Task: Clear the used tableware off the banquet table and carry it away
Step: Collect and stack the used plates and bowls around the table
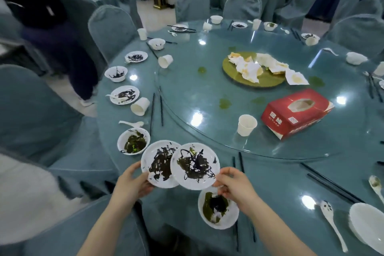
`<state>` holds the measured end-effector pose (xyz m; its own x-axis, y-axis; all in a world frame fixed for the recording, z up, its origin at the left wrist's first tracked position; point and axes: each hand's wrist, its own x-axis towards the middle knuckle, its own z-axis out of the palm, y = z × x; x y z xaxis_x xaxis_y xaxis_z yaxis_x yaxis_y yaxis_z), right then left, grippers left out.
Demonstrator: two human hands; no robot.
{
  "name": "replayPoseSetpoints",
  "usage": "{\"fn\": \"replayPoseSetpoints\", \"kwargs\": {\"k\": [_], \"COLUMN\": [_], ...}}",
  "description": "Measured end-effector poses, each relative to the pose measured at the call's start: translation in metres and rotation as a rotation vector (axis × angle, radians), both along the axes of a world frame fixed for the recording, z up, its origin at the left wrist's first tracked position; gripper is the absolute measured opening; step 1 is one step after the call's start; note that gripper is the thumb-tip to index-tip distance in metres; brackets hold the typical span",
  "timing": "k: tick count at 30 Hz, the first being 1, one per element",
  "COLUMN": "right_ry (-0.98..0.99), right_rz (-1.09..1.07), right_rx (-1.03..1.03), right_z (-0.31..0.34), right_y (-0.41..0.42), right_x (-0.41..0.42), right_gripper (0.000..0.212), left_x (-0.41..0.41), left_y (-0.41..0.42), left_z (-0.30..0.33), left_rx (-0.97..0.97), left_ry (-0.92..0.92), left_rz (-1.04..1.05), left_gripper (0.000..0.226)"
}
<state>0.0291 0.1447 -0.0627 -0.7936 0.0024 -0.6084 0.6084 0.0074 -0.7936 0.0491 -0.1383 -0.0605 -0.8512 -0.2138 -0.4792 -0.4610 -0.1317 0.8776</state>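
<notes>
My left hand [129, 183] grips a dirty white plate [158, 164] by its near edge. My right hand [234, 187] holds a second dirty white plate [195, 166], whose left rim overlaps the first one. Both plates hover above the round banquet table [280, 183] near its front edge. A soiled bowl [218, 208] sits on the table just under my right hand. Another soiled bowl [133, 141] stands to the left of the plates. Further used plates, bowls, paper cups, spoons and black chopsticks ring the table's edge.
A glass turntable [207, 89] carries a red tissue box [295, 112], a paper cup [246, 125] and a yellow platter [234, 73] of crumpled napkins. Stacked clean plates [367, 228] lie at right. Covered chairs surround the table; a person in dark clothes [54, 27] stands at left.
</notes>
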Motion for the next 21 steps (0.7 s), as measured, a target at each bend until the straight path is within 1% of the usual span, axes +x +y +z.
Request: {"fn": "replayPoseSetpoints", "kwargs": {"k": [2,4,7,10,12,17,21], "right_ry": [0.014,0.016,0.003,0.042,0.092,0.168,0.202], "right_rz": [0.064,0.084,0.093,0.152,0.239,0.416,0.519], "right_rx": [0.007,-0.009,-0.078,-0.092,-0.1,-0.16,-0.205], "right_z": [-0.001,-0.002,-0.002,-0.001,0.001,0.017,0.044], "right_y": [-0.019,-0.038,-0.064,-0.085,-0.101,-0.155,-0.19], "right_x": [-0.007,-0.013,-0.023,-0.029,-0.03,-0.023,0.001], "right_gripper": [0.007,0.003,0.007,0.018,0.024,0.028,0.03], "left_x": [0.008,0.014,0.02,0.029,0.039,0.079,0.125], "left_y": [0.001,0.001,-0.003,-0.01,-0.018,-0.046,-0.071], "left_z": [0.006,0.013,0.025,0.034,0.038,0.054,0.071], "left_rx": [0.028,0.03,0.037,0.047,0.035,-0.021,-0.028], "left_ry": [-0.004,-0.008,0.001,0.009,0.005,0.069,0.111], "left_rz": [-0.01,-0.012,0.014,0.095,0.154,0.326,0.431], "left_gripper": [0.024,0.023,0.022,0.022,0.022,0.021,0.031]}}
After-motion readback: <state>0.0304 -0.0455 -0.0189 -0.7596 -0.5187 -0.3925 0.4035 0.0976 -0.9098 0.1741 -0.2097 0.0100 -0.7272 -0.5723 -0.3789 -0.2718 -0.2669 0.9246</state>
